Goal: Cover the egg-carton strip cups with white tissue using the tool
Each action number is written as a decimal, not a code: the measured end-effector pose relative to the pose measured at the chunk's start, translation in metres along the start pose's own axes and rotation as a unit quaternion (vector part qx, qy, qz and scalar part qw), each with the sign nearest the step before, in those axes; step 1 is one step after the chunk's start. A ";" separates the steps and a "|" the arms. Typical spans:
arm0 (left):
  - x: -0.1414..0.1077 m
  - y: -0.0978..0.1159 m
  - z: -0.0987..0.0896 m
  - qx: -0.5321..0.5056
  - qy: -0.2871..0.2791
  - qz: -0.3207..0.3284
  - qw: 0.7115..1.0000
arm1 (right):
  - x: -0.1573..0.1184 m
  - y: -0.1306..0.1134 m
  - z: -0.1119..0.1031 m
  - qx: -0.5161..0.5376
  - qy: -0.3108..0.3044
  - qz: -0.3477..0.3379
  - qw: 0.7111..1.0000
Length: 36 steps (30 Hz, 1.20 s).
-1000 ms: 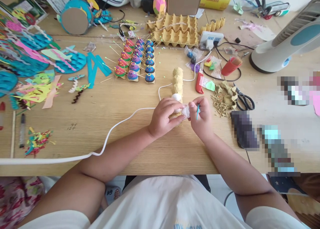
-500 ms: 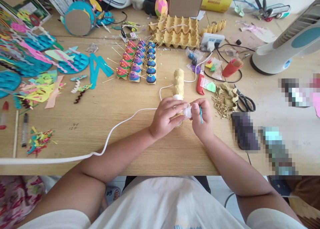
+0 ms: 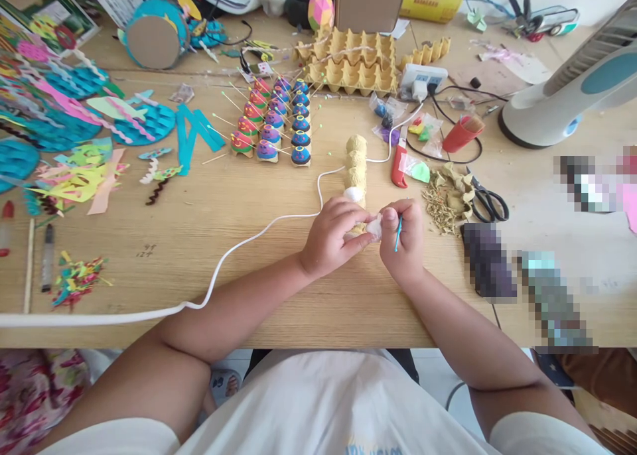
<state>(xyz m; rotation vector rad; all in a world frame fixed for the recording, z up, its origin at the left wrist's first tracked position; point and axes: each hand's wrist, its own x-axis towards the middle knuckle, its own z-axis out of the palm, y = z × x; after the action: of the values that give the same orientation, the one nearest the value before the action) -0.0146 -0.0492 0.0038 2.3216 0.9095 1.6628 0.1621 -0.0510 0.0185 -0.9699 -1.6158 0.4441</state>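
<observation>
Between my two hands is a small clear packet with white modelling clay (image 3: 374, 227) in it. My left hand (image 3: 334, 235) pinches its left side between thumb and fingers. With the fingers curled, my right hand (image 3: 402, 237) holds a thin blue stick-like tool (image 3: 399, 233) and meets the packet's right side. Beneath and beyond the hands lies a strip of egg carton cups (image 3: 355, 153), its far cups bare tan. A white lump of clay (image 3: 353, 194) covers one cup just past my left fingers; the near end is partly hidden by that hand.
Rows of painted carton caterpillars (image 3: 271, 134) with pin feelers stand beyond my left hand. A white cable (image 3: 269, 224) crosses the table. To the right are a red-handled cutter (image 3: 399, 166), carton scraps (image 3: 450, 196), black scissors (image 3: 490, 203) and a white-and-blue appliance (image 3: 547, 103).
The packet has shifted slightly and crumpled between my fingers. The blue tool in my right hand has tilted a little. More of the white lump on the carton strip shows.
</observation>
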 end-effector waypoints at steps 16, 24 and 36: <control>-0.003 -0.013 -0.001 0.039 0.064 0.004 0.997 | 0.010 0.000 -0.004 0.177 -0.085 0.199 0.960; -0.006 -0.020 -0.001 -0.073 0.069 -0.156 0.983 | 0.028 0.009 -0.013 0.186 -0.174 0.153 0.955; -0.007 -0.019 0.000 -0.113 0.141 -0.215 0.960 | 0.028 0.019 -0.008 0.290 -0.011 0.271 0.918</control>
<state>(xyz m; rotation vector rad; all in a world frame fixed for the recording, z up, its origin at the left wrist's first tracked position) -0.0230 -0.0375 -0.0103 1.6217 1.1107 1.8110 0.1765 -0.0197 0.0239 -0.9324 -1.0991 1.2403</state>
